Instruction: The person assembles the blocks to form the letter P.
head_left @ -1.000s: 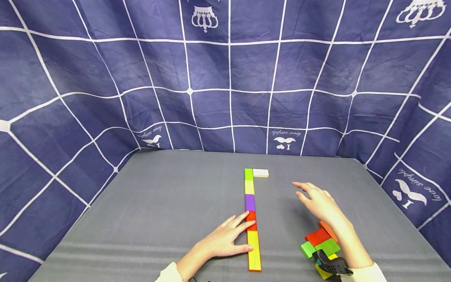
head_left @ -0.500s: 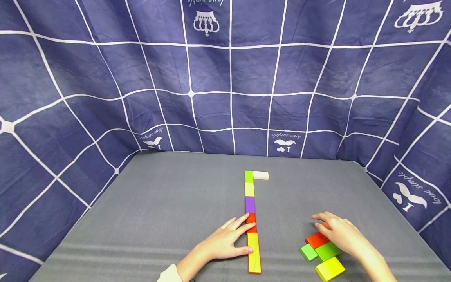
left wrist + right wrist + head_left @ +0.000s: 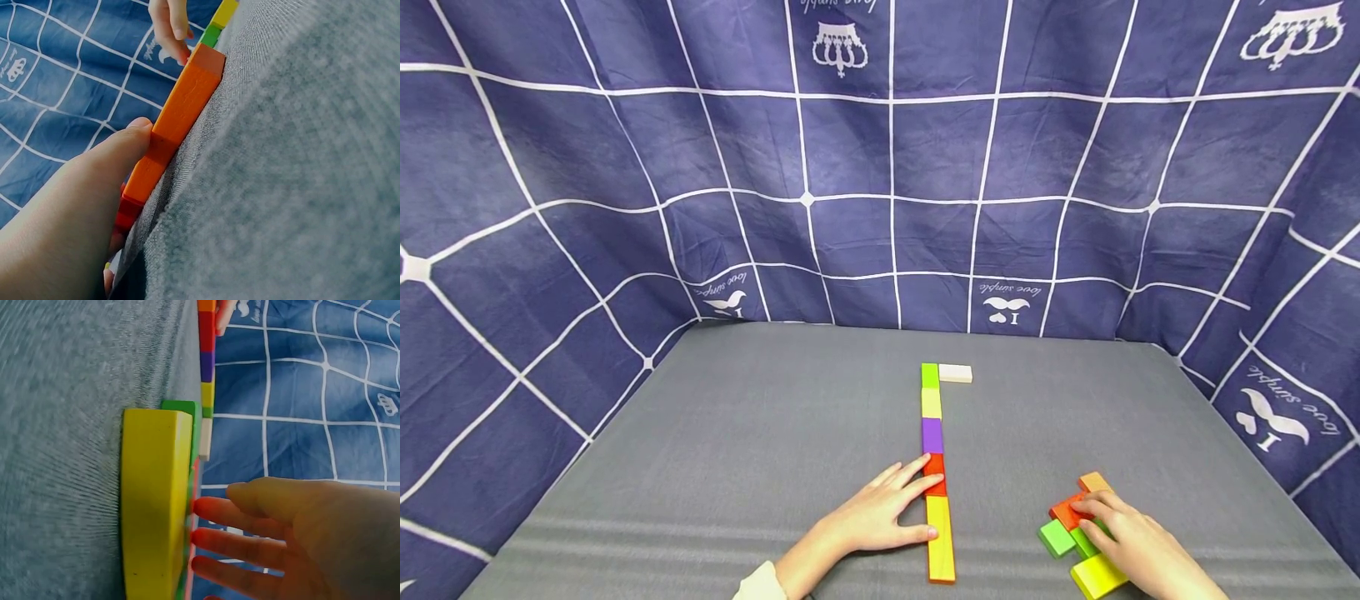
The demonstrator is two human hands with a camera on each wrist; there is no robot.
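My left hand point(image 3: 876, 512) rests on a row of blocks, its fingers on a red block point(image 3: 937, 490) and its thumb on a long yellow-orange block point(image 3: 942, 557). The left wrist view has that thumb point(image 3: 139, 128) against the long block's edge. Over a small pile at the right, my right hand point(image 3: 1123, 533) reaches down with its fingertips on or just above a red block point(image 3: 1063, 510). Around it lie a small green block point(image 3: 1057, 538), a larger green block point(image 3: 1083, 544), a yellow block point(image 3: 1096, 575) and an orange block point(image 3: 1093, 481). The right hand partly covers the pile.
Farther along the row are a purple block point(image 3: 932, 435), a pale yellow block point(image 3: 931, 403) and a lime green block point(image 3: 929, 375). A white block point(image 3: 956, 373) sits at right angles to the far end. Behind the grey table point(image 3: 760, 417) hangs a blue curtain point(image 3: 850, 233).
My right hand has come back from mid-table and down onto the pile of blocks at the right. The left hand has stayed in place on the row.
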